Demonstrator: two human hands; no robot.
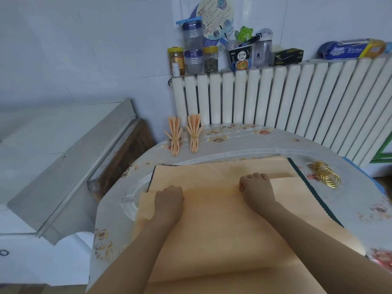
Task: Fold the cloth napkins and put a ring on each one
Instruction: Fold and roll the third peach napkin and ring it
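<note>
your left hand (168, 200) and right hand (256, 187) each grip the orange napkin (212, 219) with curled fingers, spread on the table (244, 141). gold rings (326, 174) lie right. on the radiator, a jar (210, 59) holds dark dried bits; a box (352, 49) reads "kitchen".

Two bare arms reach forward from the bottom of the view, side by side and a little apart. Both arms are stretched out almost straight. The left hand (169, 199) is palm down with its back facing up. Its fingers are curled under, so the knuckles point away from the person. The right hand (257, 187) is a bit farther forward than the left one. It is also palm down, with its fingers bent under like a loose fist and its thumb tucked at the inner side. The fingertips of both hands are hidden under the knuckles.
</note>
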